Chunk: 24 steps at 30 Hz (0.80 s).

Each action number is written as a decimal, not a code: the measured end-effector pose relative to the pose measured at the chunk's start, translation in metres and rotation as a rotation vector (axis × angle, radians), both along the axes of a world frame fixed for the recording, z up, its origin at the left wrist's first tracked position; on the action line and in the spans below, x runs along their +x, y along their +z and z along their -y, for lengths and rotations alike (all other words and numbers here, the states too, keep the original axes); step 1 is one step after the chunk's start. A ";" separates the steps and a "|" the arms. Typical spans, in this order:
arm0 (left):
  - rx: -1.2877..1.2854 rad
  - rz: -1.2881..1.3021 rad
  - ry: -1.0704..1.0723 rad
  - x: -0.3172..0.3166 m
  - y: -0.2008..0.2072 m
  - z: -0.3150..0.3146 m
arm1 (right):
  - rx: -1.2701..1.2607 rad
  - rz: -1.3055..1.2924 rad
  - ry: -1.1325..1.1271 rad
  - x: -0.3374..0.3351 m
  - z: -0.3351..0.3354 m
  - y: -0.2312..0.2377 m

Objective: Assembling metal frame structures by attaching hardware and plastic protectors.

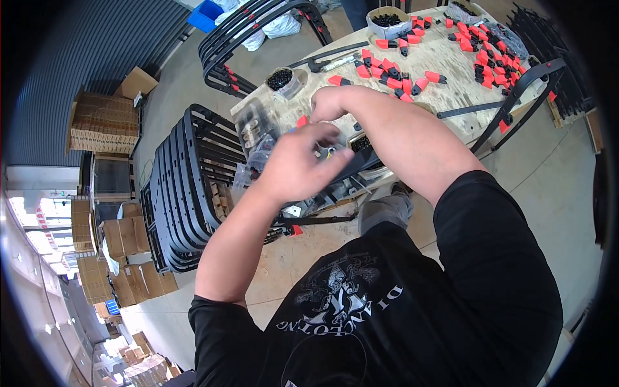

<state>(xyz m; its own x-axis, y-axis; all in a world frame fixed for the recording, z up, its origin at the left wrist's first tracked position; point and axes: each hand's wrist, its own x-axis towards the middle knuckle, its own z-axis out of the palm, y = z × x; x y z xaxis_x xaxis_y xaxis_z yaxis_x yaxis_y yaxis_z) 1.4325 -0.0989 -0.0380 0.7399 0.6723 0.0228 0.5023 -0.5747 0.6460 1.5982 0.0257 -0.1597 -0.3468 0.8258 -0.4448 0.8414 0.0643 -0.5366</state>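
Note:
My left hand is over the near left part of the wooden work table, thumb and fingers apart and slightly blurred. In the gap below them shows a small round metallic thing, too small to name. My right hand reaches across just beyond the left one, its fingers bent downward and closed. Its fingertips are mostly hidden, so what they hold cannot be made out. Beside them lies a small red piece. A black bar runs along the table's near side, below my hands.
Many red-and-black plastic pieces are spread over the table. Tubs of small black parts stand there, near a long hand tool. Curved black metal frames are stacked at the left, with another frame at the right edge. Cardboard boxes stand farther left.

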 end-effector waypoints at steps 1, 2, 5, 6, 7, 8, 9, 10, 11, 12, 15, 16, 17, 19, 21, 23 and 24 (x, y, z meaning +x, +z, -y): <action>0.026 -0.084 -0.062 0.006 -0.004 0.001 | -0.001 0.001 -0.003 0.000 0.000 0.001; 0.025 -0.083 -0.065 0.011 -0.008 0.003 | 0.010 0.002 0.012 0.000 0.000 0.003; -0.057 -0.370 -0.179 0.021 -0.015 0.005 | 0.002 0.003 0.001 -0.002 0.000 0.003; 0.008 -0.421 -0.181 0.021 -0.014 0.008 | -0.012 -0.001 -0.015 -0.003 0.000 0.003; 0.072 -0.472 -0.177 0.022 -0.013 0.010 | -0.017 0.004 -0.017 -0.004 0.000 0.001; 0.055 -0.467 -0.179 0.022 -0.013 0.007 | -0.010 -0.004 -0.006 -0.004 -0.001 0.000; 0.050 -0.462 -0.180 0.024 -0.016 0.006 | -0.003 -0.013 0.007 -0.004 0.000 -0.002; 0.063 -0.485 -0.189 0.024 -0.017 0.004 | -0.003 -0.011 0.011 -0.005 0.001 -0.001; 0.076 -0.509 -0.198 0.023 -0.018 0.002 | 0.007 -0.018 0.001 -0.004 0.002 -0.001; 0.076 -0.508 -0.193 0.021 -0.020 0.001 | 0.017 -0.024 -0.010 -0.005 0.002 0.000; 0.171 -0.383 -0.198 0.017 -0.032 0.003 | -0.007 -0.058 -0.020 -0.005 0.000 -0.002; 0.156 -0.367 -0.187 0.016 -0.035 0.004 | -0.007 -0.057 -0.016 -0.007 -0.001 -0.001; 0.142 -0.352 -0.174 0.015 -0.036 0.004 | 0.000 -0.061 -0.009 -0.010 0.000 0.001; 0.129 -0.360 -0.184 0.016 -0.035 0.000 | 0.011 -0.062 0.006 -0.012 0.000 0.002; 0.119 -0.368 -0.186 0.018 -0.033 0.002 | 0.038 -0.046 0.006 -0.010 0.002 -0.002; 0.082 -0.294 -0.177 0.014 -0.037 0.002 | 0.008 -0.034 -0.006 -0.004 0.001 -0.005; 0.106 -0.285 -0.178 0.009 -0.036 0.001 | -0.032 -0.024 -0.023 -0.004 0.001 -0.007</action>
<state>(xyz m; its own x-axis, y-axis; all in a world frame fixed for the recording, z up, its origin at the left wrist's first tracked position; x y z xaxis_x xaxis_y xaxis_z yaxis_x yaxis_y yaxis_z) 1.4419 -0.0998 -0.0744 0.8318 0.5375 -0.1388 0.5400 -0.7255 0.4266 1.5946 0.0243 -0.1669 -0.3383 0.8191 -0.4633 0.8296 0.0272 -0.5578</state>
